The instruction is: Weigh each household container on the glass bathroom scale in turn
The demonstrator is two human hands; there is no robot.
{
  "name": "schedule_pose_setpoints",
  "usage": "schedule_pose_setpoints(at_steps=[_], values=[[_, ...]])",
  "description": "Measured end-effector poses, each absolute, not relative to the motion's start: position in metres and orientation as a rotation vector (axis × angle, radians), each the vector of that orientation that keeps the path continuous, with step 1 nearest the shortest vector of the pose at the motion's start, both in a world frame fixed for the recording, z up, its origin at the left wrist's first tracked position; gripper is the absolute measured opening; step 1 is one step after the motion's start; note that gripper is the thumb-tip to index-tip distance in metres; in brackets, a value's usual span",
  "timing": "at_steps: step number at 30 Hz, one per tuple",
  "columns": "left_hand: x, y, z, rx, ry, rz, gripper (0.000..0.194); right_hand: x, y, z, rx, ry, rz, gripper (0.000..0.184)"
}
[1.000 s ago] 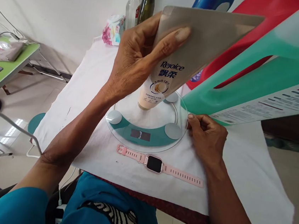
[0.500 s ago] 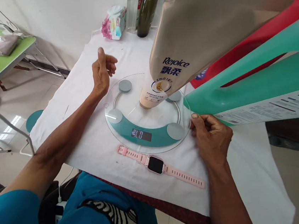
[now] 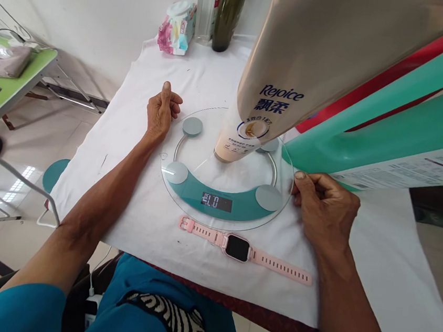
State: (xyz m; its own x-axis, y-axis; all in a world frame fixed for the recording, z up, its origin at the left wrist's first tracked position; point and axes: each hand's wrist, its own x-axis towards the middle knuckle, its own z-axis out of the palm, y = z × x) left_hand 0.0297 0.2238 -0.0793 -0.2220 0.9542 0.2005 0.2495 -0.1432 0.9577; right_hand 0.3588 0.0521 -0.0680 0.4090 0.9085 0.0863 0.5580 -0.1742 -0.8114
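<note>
A round glass bathroom scale (image 3: 220, 208) with a teal band and a lit display lies on the white cloth. On its glass, a beige Rejoice tube (image 3: 269, 107) stands cap-down. My right hand (image 3: 325, 208) is closed at the scale's right rim, with thumb and curled fingers at the glass edge. Left of the scale, my left hand (image 3: 161, 112) rests on its side on the cloth. Its thumb points up, apart from loosely bent fingers, and nothing is in it. A pink-strapped smartwatch (image 3: 237, 248) lies flat in front of the scale.
Behind the tube stand a large green jug (image 3: 366, 144) and a red container (image 3: 356, 90), both partly hidden. A wipes pack (image 3: 177, 29), a clear bottle (image 3: 206, 14) and a dark green bottle (image 3: 228, 19) are at the back. A green table (image 3: 28, 79) stands to the left.
The whole view has shifted, so everything on the table appears farther right. Both hands keep nearly the same pose and place beside the scale.
</note>
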Motion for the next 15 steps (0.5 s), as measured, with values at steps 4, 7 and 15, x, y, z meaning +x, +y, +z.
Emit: schedule_pose_setpoints(at_steps=[4, 7, 15], values=[[0.029, 0.223, -0.08, 1.389, 1.476, 1.403, 0.054, 0.36, 0.052, -0.068, -1.858, -1.279, 0.54, 0.045], [0.029, 0.222, -0.075, 1.387, 1.474, 1.41, 0.056, 0.36, 0.052, -0.069, -1.866, -1.282, 0.53, 0.049], [0.045, 0.187, -0.002, 1.709, 1.014, 1.356, 0.05, 0.359, 0.053, -0.066, -1.845, -1.266, 0.578, 0.043]])
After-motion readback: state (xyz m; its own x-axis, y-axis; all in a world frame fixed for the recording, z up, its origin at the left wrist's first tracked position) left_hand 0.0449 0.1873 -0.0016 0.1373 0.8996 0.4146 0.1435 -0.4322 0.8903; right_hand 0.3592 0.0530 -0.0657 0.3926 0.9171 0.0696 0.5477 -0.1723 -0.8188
